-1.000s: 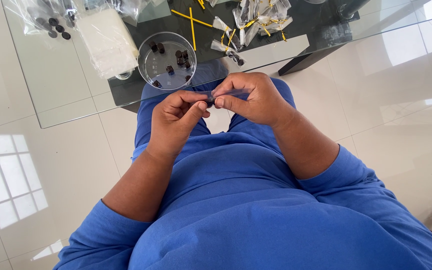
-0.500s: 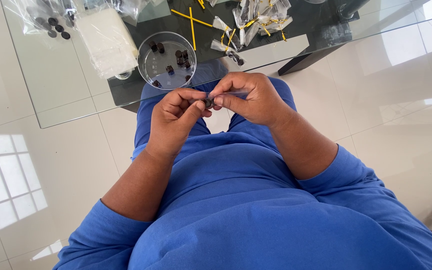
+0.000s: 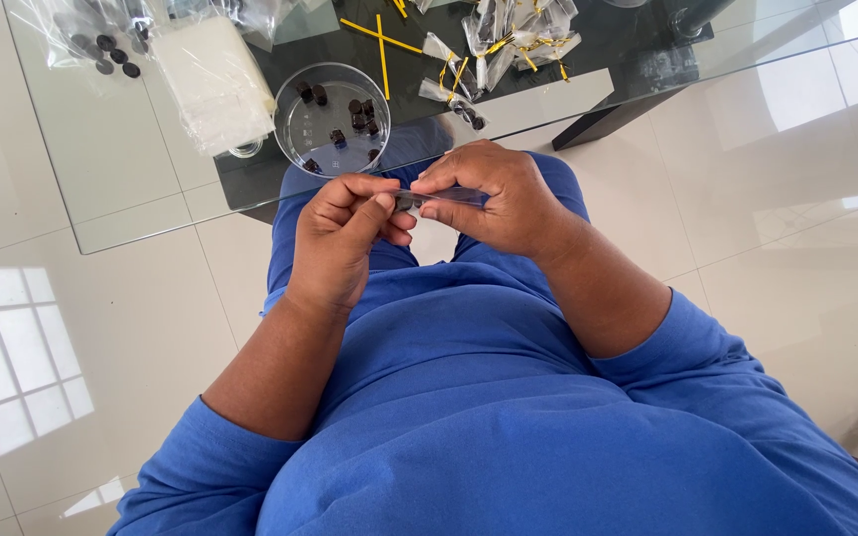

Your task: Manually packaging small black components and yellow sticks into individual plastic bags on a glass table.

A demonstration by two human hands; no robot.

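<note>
White floor tiles gleam beneath a seated person in blue. Nearest, the left hand point(image 3: 345, 233) and right hand point(image 3: 494, 199) meet over the lap, fingers pinched on a small clear plastic bag point(image 3: 449, 196) with a dark piece at its mouth. Thin and slippery, it likely handles best gripped at the edges. Beyond, a glass table point(image 3: 131, 169) bears a round clear dish point(image 3: 333, 119) of dark pieces, then tied bags point(image 3: 508, 35).

glass table point(image 3: 131, 189) | round dish point(image 3: 333, 119) | yellow ties point(image 3: 381, 40) | clear bags point(image 3: 213, 79)
</note>
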